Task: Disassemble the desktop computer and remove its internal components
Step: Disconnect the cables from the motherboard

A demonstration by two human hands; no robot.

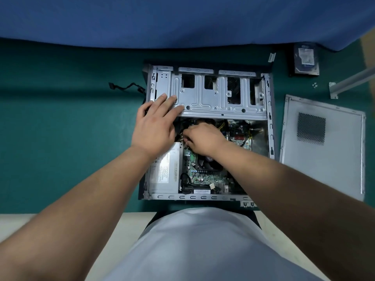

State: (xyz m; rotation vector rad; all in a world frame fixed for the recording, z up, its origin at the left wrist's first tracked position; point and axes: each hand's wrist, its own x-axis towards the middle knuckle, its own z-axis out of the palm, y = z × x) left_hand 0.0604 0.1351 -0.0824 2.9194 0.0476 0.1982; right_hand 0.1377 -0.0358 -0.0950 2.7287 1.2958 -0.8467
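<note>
With the computer case (269,118) lying open on the green desk (60,138), the right hand (203,138) looks to pinch a cable plug by the motherboard (203,175), best wiggled straight out, while the left hand (156,126) presses flat-fingered on the drive cage (213,94).

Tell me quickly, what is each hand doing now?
Left hand: open, fingers straight, resting on the drive cage.
Right hand: fingers curled among the cables; what it holds cannot be told.
</note>
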